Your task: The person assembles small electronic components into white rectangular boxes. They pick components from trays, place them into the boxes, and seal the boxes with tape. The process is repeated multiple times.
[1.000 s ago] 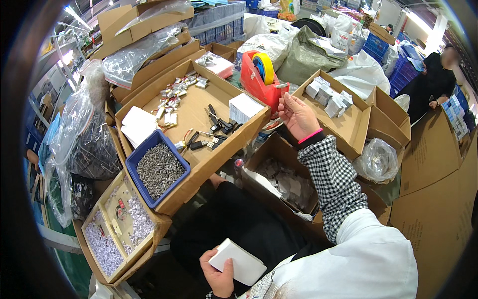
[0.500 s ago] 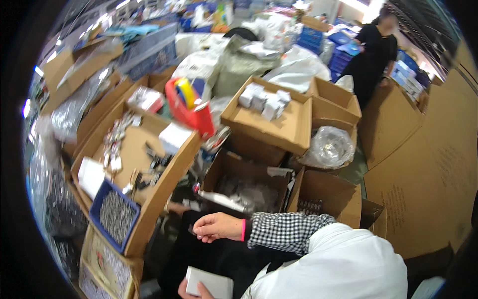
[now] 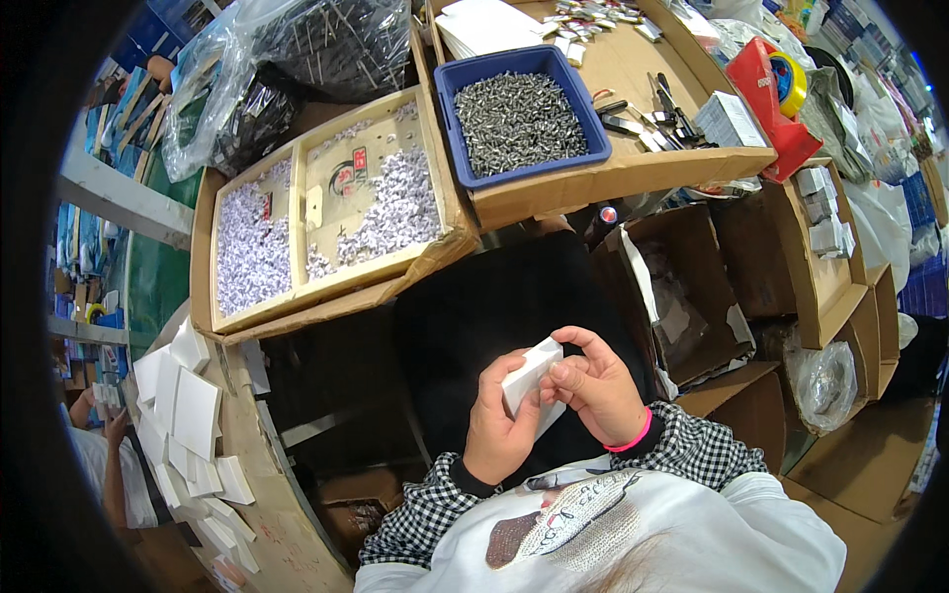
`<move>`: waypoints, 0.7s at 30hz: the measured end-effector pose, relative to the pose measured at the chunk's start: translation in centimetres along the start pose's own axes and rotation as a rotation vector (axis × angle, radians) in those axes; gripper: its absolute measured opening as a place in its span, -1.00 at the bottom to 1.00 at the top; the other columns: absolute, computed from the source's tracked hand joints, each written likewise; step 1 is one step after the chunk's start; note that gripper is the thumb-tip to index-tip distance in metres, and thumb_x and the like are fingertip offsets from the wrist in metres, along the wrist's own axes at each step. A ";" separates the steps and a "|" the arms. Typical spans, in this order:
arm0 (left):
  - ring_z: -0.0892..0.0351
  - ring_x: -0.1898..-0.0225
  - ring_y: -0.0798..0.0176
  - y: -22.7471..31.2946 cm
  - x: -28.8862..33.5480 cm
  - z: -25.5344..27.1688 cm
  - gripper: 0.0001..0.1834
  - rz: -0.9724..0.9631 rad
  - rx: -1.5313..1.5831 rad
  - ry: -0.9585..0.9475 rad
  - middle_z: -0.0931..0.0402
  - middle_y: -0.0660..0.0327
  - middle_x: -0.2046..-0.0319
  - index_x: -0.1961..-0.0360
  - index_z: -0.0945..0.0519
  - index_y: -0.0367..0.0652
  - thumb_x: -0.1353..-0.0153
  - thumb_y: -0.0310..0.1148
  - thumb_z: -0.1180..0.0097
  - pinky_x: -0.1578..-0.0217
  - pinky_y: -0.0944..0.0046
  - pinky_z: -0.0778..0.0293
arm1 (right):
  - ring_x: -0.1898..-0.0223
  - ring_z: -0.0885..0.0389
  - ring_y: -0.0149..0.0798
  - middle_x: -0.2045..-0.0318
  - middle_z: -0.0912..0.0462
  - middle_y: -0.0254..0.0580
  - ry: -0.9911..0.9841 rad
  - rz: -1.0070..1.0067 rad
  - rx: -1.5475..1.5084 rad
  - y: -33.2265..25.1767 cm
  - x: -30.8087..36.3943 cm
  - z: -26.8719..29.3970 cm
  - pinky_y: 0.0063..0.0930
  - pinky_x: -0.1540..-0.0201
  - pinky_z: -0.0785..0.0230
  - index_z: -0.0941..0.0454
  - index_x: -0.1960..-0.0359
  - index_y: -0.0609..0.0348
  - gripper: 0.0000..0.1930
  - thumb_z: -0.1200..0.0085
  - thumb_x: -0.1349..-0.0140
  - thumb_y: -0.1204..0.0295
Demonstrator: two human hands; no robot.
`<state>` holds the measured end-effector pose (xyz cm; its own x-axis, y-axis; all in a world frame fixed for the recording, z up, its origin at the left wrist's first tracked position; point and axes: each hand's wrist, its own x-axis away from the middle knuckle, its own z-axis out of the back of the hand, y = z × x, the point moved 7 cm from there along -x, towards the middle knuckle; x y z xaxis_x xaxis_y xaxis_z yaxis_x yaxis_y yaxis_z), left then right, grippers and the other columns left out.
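White, slim, rectangular cardboard box (image 3: pixel 530 380) grasped in bare left hand (image 3: pixel 502 419), at its 1 o'clock; bare right hand (image 3: pixel 599 391) touches from 3 o'clock, cannot tell whether gripping.

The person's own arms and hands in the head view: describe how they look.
The left hand and right hand are ungloved. Black-and-white checked fabric sleeves end in plain black cuffs. A thin, bright pink band crosses the right wrist. White fabric shows above the right sleeve.
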<state>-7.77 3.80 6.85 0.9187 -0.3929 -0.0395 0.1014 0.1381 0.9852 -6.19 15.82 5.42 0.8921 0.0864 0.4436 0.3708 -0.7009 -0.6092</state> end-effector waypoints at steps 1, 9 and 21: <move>-0.44 0.04 0.23 -0.1 0.0 0.0 -0.54 0.008 0.022 -0.001 -0.34 0.03 -0.05 -0.11 -0.19 -0.16 -0.20 -0.58 0.01 0.03 0.28 -0.40 | 0.33 -0.58 -0.36 0.39 -0.59 -0.17 0.000 0.008 0.017 0.1 0.0 0.0 -0.54 0.20 -0.44 -0.25 -0.09 0.15 -0.61 -0.03 -0.25 0.54; -0.50 0.04 0.08 0.4 0.1 0.4 -0.45 -0.015 -0.022 0.043 -0.38 -0.04 -0.02 -0.15 -0.11 -0.20 -0.15 -0.61 -0.01 0.04 0.18 -0.43 | 0.32 -0.62 -0.39 0.38 -0.63 -0.12 -0.006 0.096 0.125 0.3 -0.1 -0.1 -0.55 0.17 -0.45 -0.26 -0.01 0.25 -0.65 -0.05 -0.24 0.51; -0.51 0.04 0.07 0.6 -0.1 0.4 -0.39 -0.042 0.006 0.031 -0.39 -0.06 -0.02 -0.20 -0.16 -0.14 -0.12 -0.66 0.00 0.02 0.20 -0.42 | 0.35 -0.63 -0.37 0.40 -0.63 -0.08 0.056 0.113 0.186 0.0 -0.4 0.0 -0.56 0.23 -0.47 -0.26 0.02 0.28 -0.67 -0.07 -0.22 0.52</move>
<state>-7.99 3.55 7.52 0.9252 -0.3695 -0.0861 0.1383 0.1169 0.9835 -6.51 15.81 5.22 0.9167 -0.0287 0.3986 0.3152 -0.5612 -0.7653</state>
